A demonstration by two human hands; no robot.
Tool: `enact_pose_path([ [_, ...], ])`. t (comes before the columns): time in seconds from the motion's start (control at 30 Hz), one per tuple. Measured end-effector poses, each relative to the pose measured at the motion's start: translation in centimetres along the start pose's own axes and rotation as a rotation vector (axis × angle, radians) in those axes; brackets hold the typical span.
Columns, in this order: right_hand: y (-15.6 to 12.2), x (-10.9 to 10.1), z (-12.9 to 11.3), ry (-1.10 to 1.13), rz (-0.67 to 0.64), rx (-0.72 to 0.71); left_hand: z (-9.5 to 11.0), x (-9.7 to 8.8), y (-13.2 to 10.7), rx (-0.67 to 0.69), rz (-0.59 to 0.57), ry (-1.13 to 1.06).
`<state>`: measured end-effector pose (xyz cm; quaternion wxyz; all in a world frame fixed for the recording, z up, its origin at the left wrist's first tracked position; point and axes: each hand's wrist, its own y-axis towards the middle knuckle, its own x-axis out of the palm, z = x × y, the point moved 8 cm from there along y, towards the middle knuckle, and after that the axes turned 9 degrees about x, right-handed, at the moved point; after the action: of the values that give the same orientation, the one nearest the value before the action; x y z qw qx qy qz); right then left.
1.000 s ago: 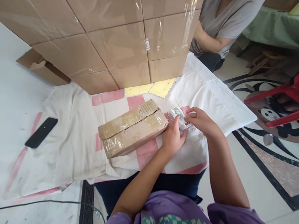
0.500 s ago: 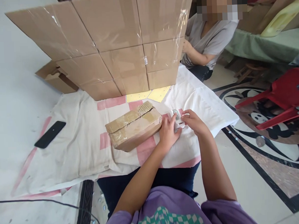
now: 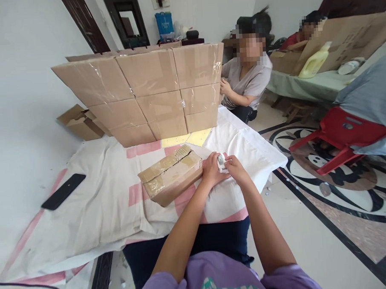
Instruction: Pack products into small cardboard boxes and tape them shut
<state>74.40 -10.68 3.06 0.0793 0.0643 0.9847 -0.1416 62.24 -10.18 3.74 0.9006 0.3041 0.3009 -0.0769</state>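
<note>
A small white object (image 3: 221, 163) with a greenish patch sits between my hands, over the right part of the cloth; its exact kind is too small to make out. My left hand (image 3: 211, 171) curls around its left and near sides. The fingertips of my right hand (image 3: 235, 169) pinch at its right edge. Just left of my left hand lies a taped brown cardboard box (image 3: 173, 173), worn along its top seam.
Behind the box stands a wall of joined cardboard cartons (image 3: 157, 93), with a person (image 3: 246, 84) beside it. A black phone (image 3: 63, 192) lies at left on the cloth (image 3: 103, 208). A red plastic chair (image 3: 352, 131) stands at right, occupied by someone in grey-blue.
The view has tilted up and shows more of the room. My left hand has closed further around the white object, and my right fingers have come in against it.
</note>
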Motion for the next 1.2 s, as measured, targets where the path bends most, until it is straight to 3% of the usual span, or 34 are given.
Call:
enact_pose_path([
  [0.73,-2.5,-1.2,0.1,-0.014,0.194,-0.085,0.5,-0.3,-0.8,0.035,0.034,-0.016],
  [0.9,-3.1,-1.4,0.7,0.126,0.138,0.008,0.0,-0.5,-0.8,0.02,0.032,-0.09],
  [1.2,-2.6,-1.6,0.9,0.407,-0.087,0.238,-1.1,-1.2,-0.9,-0.01,0.086,-0.266],
])
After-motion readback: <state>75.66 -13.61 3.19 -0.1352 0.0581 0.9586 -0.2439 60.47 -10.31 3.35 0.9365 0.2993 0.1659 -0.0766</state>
